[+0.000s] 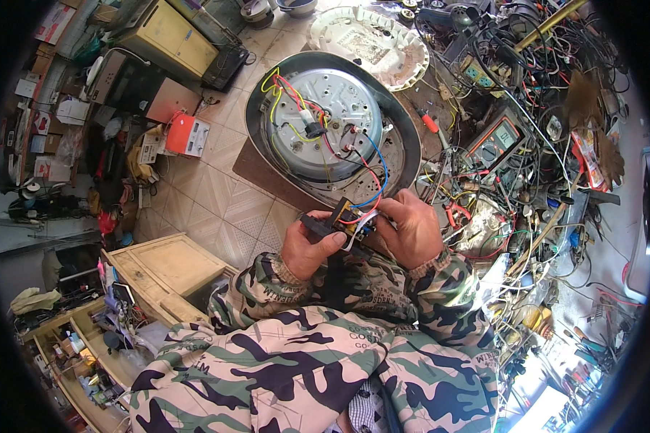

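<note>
My left hand (309, 250) is closed on a small black housing with a yellow-edged circuit board (343, 216), held low in front of me. At its right side, my right hand (413, 229) has curled fingers pinched at white wires (365, 222) on the board. Red and blue leads run from the board up to an opened round appliance (332, 105): a silver inner base with red, yellow-green and blue wiring inside a dark rim. The appliance rests on a brown board (256, 173). The tips of my right fingers are partly hidden.
A white plastic cover (368, 40) lies behind the appliance. To the right are a red-handled screwdriver (430, 123), a multimeter (495, 144), pliers (456, 213) and heaped cables and parts. A wooden drawer cabinet (159, 263) stands at lower left, shelves (50, 115) with boxes at left.
</note>
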Demonstrator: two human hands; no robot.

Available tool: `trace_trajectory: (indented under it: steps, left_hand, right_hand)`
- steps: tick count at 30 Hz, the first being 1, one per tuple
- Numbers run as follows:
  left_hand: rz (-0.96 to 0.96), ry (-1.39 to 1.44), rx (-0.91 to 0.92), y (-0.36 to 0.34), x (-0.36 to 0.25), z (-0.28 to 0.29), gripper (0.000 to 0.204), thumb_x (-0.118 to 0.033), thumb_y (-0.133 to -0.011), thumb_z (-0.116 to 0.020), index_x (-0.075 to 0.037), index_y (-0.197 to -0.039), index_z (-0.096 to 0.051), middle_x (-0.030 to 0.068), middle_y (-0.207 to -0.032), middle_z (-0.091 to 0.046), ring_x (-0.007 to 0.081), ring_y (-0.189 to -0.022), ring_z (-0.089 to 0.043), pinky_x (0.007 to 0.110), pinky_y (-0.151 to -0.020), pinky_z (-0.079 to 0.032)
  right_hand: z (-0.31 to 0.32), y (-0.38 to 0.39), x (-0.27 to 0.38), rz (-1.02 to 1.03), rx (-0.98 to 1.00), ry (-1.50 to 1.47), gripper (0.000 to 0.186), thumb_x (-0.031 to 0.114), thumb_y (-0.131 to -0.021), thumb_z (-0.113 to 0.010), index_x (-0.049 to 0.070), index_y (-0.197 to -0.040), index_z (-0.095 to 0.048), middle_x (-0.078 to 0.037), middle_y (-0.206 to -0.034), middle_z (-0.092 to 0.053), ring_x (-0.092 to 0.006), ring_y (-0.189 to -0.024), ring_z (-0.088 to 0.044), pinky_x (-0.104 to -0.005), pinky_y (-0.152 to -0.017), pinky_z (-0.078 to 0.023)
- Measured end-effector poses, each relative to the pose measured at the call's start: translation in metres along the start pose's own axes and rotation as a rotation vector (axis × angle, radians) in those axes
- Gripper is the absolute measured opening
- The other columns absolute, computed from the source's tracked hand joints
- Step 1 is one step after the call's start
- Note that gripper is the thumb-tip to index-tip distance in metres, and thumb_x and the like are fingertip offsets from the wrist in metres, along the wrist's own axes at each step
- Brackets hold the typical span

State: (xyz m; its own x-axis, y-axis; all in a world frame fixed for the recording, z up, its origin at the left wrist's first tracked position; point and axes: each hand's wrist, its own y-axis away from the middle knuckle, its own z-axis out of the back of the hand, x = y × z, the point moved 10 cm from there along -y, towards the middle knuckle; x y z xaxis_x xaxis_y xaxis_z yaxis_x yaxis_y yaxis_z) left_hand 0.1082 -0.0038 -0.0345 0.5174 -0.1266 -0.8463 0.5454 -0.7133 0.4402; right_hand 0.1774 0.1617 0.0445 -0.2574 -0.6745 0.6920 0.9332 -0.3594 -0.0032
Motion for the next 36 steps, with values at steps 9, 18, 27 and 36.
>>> trace_trajectory:
  steps: [9,18,27,36]
  left_hand:
    - [0.094,0.125,0.033,-0.007,0.01,0.001,0.045,-0.023,-0.091,-0.077,0.003,-0.124,-0.06,0.006,-0.108,-0.068,0.0115,-0.095,-0.063,0.028,-0.086,-0.053]
    - [0.041,0.141,0.014,-0.013,0.01,0.003,0.046,-0.024,-0.093,-0.074,0.002,-0.127,-0.057,0.0073,-0.112,-0.067,0.0139,-0.101,-0.065,0.03,-0.086,-0.055]
    - [0.066,0.363,0.133,-0.022,0.018,-0.005,0.067,-0.028,-0.08,-0.078,0.004,-0.132,-0.051,0.0118,-0.119,-0.066,0.0197,-0.109,-0.064,0.036,-0.098,-0.051]
    - [-0.009,0.257,0.161,-0.03,0.014,-0.01,0.064,-0.017,-0.077,-0.081,0.003,-0.131,-0.053,0.0094,-0.118,-0.067,0.0161,-0.108,-0.063,0.034,-0.1,-0.049]
  right_hand:
    - [0.02,0.027,0.051,0.382,-0.466,0.302,0.036,-0.002,-0.072,-0.07,-0.003,-0.107,-0.065,-0.017,-0.106,-0.065,-0.0331,-0.093,-0.066,-0.0407,-0.077,-0.055]
    - [0.025,0.026,0.038,0.209,-0.434,-0.086,0.03,0.0,-0.078,-0.077,-0.002,-0.104,-0.063,-0.015,-0.084,-0.066,-0.0332,-0.069,-0.066,-0.042,-0.061,-0.052]
    - [-0.03,0.048,0.0,-0.282,0.228,-0.95,0.014,0.007,-0.097,-0.062,-0.003,-0.106,-0.067,-0.004,-0.075,-0.061,-0.0098,-0.066,-0.056,-0.0268,-0.059,-0.045]
    - [-0.038,0.041,-0.032,-0.498,-0.166,-0.949,0.018,0.007,-0.092,-0.075,-0.004,-0.104,-0.07,-0.001,-0.083,-0.069,-0.0048,-0.075,-0.06,-0.0223,-0.065,-0.05]
